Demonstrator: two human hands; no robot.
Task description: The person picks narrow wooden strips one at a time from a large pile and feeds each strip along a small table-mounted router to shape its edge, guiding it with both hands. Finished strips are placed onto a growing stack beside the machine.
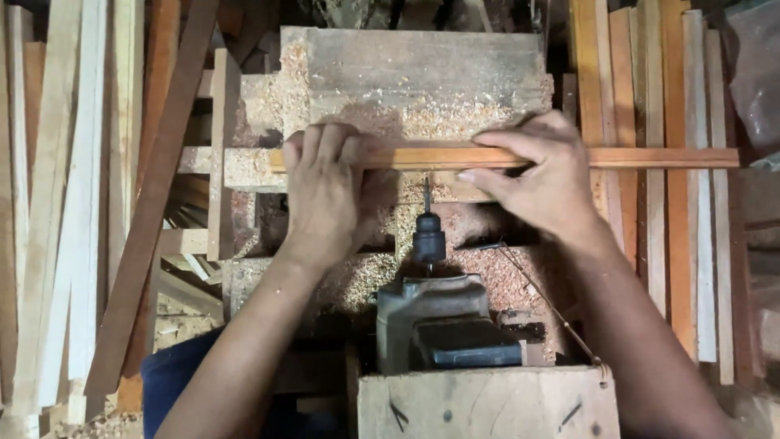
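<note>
The left hand (325,191) lies palm-down with its fingers curled over the reddish wooden strip (504,157), pressing it flat; the right hand (544,175) closes on the same strip further along, thumb on the near edge and fingers over the far edge. Both hands are shut on the strip and hold nothing else.

The strip lies crosswise on the wooden work table (422,73), its right end projecting well past the table over the stacked boards (650,97). The drill bit (426,195) points at the near edge of the strip, between the 2 hands; whether the tip touches the wood cannot be told. The bit sits in a dark chuck (428,238), mounted on a grey horizontal drill body (435,321) behind a wooden block (487,402).

Judged progress: the strip is positioned and held against the bit line; no hole is visible in the strip, so the boring of this piece appears not yet complete. Heavy sawdust (487,280) around the chuck and on the table suggests much drilling at this station. 1 bundle of pale slats (73,203) stands at the left.
</note>
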